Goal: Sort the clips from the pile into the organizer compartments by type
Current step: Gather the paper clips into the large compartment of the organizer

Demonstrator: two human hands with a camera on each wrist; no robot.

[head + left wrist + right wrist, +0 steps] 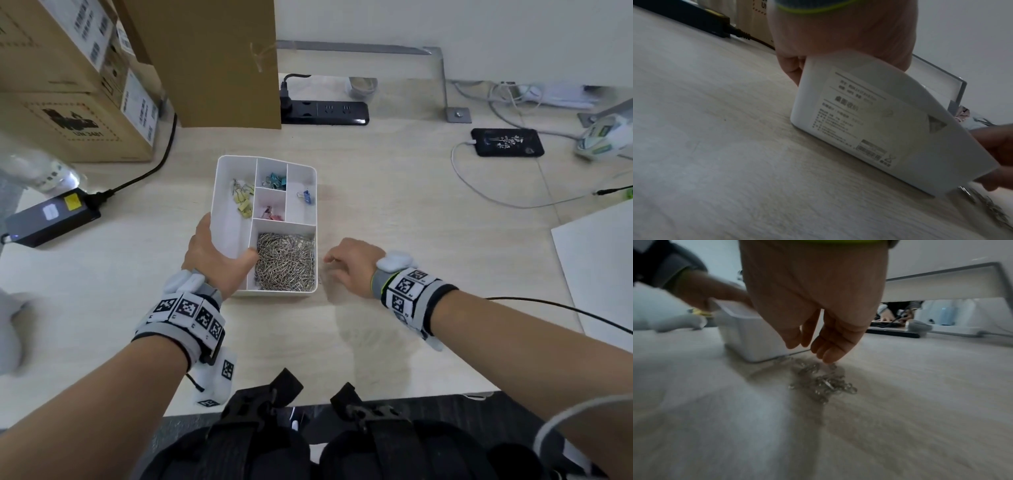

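My left hand (212, 255) grips the near left corner of the organizer (228, 226), thumb hooked over the rim into the paperclip compartment (286, 262), fingers wrapped down the outer wall. My right hand (813, 324) is released, fingers loosely extended and holding nothing, fingertips (830, 357) just above the loose paperclips (822, 382) left on the desk (394, 212), which lie beneath and just ahead of that hand, against the organizer's near right corner.

Binder clips are already sorted: yellow (244, 202), teal (275, 180), pink (272, 214), blue (306, 196), each in its own compartment beyond my left thumb.

Step in hand, as I judge it: gather the last paperclips.
- Keep left grip firm so the organizer does not slide.
- Rake clips together with flat fingers, then pinch (they tangle; lift slowly).
- Drop them only into the compartment at my left thumb.
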